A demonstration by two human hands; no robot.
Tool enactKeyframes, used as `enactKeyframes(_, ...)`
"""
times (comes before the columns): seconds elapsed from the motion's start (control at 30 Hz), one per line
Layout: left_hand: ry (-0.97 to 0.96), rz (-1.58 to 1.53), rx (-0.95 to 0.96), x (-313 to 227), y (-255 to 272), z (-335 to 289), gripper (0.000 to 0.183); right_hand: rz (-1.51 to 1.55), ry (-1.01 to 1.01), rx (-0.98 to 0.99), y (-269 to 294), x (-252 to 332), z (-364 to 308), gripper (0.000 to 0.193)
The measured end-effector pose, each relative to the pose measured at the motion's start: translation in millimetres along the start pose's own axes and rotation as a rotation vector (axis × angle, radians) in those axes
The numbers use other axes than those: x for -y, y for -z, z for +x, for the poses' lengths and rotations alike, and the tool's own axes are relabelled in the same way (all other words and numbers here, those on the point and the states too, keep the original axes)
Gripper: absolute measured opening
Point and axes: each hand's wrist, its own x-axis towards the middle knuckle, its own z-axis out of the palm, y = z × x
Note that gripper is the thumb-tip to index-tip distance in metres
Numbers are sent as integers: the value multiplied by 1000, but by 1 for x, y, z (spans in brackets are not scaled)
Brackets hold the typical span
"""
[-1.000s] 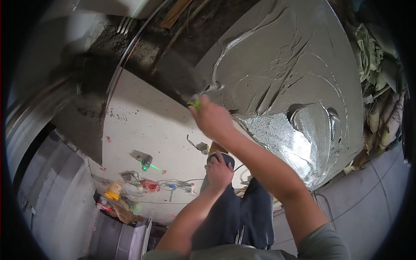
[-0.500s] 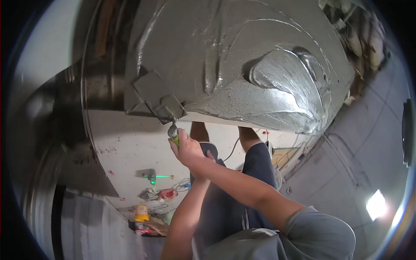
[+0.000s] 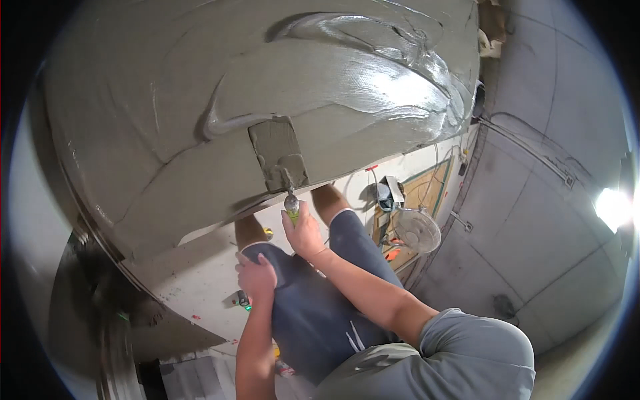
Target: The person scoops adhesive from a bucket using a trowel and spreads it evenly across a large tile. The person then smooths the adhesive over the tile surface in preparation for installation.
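My right hand [image 3: 305, 235] is closed round the green handle of a trowel [image 3: 275, 152]. The flat rectangular blade, smeared with grey mortar, lies against the wet grey mortar layer [image 3: 167, 100] at its near edge. Ridges and a curved swirl mark that layer, and a shiny patch shows at its right. My left hand [image 3: 256, 277] holds nothing and rests over my left knee, fingers loosely bent and apart.
Below the mortar's edge is a pale floor with a green-lit laser tool [image 3: 244, 300], partly behind my left forearm. At the right are a round fan [image 3: 417, 230], cables, and a dark tiled surface [image 3: 533, 200] with a bright lamp [image 3: 613, 210].
The view has turned. The trowel has gone from the mortar's left end to the middle of its near edge. My left hand, earlier behind my right wrist, now lies on my knee.
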Motion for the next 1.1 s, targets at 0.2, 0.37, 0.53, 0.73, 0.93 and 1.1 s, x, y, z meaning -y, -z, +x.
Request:
enactKeyframes(0.2,37,116,-2,-17,-17,-1,74,103,-151,-115,96,-85,60,49)
enactKeyframes(0.37,40,212,-29,-31,-23,-7,72,58,-256,-306,156,-170,91,40)
enactKeyframes(0.53,47,316,-38,-48,-32,-6,69,456,-314,-439,161,-293,111,25)
enactKeyframes(0.73,53,369,-70,-59,-32,-9,69,612,-612,-465,148,-339,83,21)
enactKeyframes(0.93,73,380,-53,-68,-31,-18,67,386,-584,-621,189,-370,77,28)
enactKeyframes(1.1,92,443,0,-78,-33,-7,69,553,-403,-330,236,-369,129,25)
